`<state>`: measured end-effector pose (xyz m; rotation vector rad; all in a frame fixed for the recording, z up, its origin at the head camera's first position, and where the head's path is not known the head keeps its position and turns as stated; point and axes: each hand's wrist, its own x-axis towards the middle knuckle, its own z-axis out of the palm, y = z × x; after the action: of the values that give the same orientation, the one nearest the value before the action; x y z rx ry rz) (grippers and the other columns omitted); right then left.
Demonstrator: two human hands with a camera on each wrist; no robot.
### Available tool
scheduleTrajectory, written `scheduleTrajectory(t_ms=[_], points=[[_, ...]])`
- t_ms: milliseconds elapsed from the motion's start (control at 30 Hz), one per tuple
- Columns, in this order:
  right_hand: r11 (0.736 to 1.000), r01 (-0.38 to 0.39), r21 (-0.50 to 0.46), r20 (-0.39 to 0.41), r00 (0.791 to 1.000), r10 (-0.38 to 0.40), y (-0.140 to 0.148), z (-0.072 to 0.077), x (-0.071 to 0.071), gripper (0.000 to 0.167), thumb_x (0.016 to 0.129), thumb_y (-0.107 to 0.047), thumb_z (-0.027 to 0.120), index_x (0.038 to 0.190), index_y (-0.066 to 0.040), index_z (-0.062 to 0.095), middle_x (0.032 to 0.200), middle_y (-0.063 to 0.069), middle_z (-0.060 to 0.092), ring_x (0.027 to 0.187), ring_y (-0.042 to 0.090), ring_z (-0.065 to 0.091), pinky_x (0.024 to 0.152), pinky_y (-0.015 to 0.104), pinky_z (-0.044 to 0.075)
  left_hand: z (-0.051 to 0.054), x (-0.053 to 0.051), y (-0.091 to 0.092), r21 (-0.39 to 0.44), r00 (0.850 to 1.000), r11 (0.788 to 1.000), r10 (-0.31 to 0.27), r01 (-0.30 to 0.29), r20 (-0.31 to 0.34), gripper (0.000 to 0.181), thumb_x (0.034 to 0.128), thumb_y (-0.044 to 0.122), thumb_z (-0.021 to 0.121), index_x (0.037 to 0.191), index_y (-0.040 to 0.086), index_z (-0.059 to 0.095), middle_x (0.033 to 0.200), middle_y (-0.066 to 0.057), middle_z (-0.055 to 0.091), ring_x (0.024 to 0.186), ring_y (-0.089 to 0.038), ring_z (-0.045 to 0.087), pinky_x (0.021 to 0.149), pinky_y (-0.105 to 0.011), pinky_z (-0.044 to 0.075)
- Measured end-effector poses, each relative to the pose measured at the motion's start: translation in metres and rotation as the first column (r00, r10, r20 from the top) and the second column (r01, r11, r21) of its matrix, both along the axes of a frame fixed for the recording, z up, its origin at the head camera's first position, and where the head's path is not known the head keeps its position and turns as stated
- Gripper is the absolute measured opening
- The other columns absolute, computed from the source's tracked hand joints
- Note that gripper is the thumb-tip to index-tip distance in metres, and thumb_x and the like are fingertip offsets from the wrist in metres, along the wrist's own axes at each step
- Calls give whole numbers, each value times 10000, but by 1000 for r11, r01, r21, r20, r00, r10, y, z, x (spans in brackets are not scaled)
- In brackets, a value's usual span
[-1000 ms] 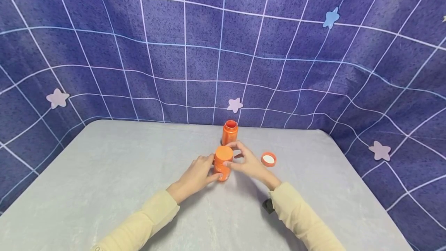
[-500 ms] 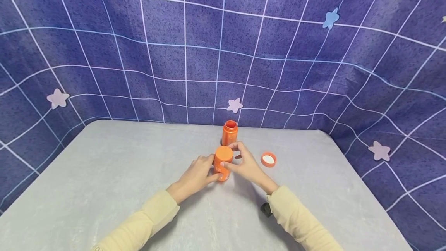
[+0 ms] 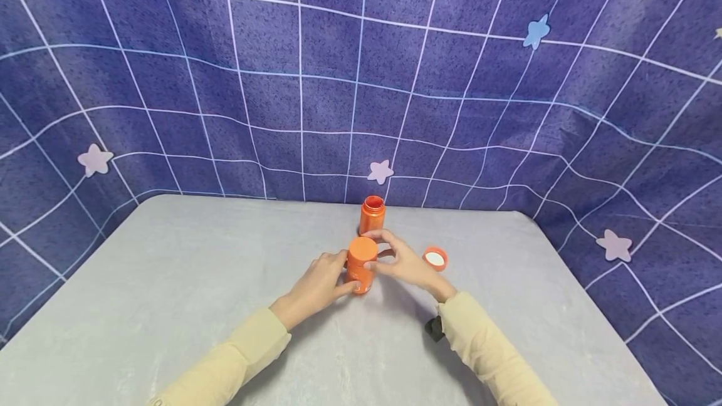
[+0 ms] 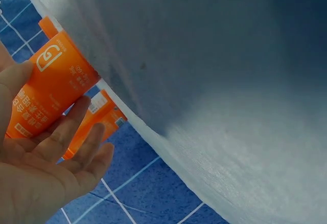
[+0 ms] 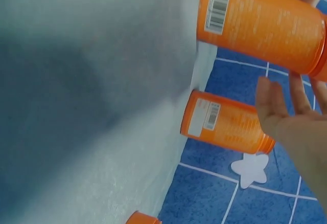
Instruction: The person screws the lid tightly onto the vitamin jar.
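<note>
Bottle [image 3: 359,273] in left hand [image 3: 318,282], dark object [image 3: 434,329] (unclear) partly hidden

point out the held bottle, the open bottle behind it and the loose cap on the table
Held bottle [image 5: 260,27]: right wrist view, on the printed side of its body.
Open bottle [image 3: 371,220]: head view, on its body below the neck.
Loose cap [image 3: 435,259]: head view, on its white inner face.

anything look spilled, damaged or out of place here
Nothing looks spilled or damaged. Slightly odd: unlike the held bottle, the rear bottle is uncapped, with a loose cap lying white side up to its right.
</note>
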<state>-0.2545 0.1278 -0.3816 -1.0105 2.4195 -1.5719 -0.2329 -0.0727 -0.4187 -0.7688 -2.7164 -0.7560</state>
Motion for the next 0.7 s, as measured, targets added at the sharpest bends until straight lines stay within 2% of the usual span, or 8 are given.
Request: scheduleTrajectory(t_ms=[200, 467, 700], points=[[997, -67, 30, 58, 996, 65, 3, 14, 3, 493, 822, -16, 621, 1280, 15, 440, 1251, 168, 501, 1144, 259, 446, 932, 460, 414, 1, 0, 0, 9, 1000, 1000, -1, 1, 15, 475, 756, 315, 730, 1108, 59, 538, 976, -54, 668, 901, -246, 580, 810, -432, 436], [994, -107, 37, 64, 992, 104, 5, 14, 0, 496, 820, 24, 583, 1295, 14, 438, 1249, 172, 501, 1157, 255, 424, 941, 469, 408, 2, 1, 0, 20, 1000, 1000, -11, 11, 22, 469, 758, 303, 731, 1111, 62, 538, 988, -62, 667, 918, -255, 584, 815, -438, 439], [996, -86, 22, 58, 995, 85, 5, 12, 0, 470, 816, 18, 598, 1265, 15, 461, 1232, 177, 512, 1153, 270, 434, 940, 461, 408, 0, 0, 0, 11, 1000, 1000, -13, 13, 19, 470, 761, 302, 729, 1119, 68, 533, 998, -55, 666, 922, -244, 584, 822, -428, 444]])
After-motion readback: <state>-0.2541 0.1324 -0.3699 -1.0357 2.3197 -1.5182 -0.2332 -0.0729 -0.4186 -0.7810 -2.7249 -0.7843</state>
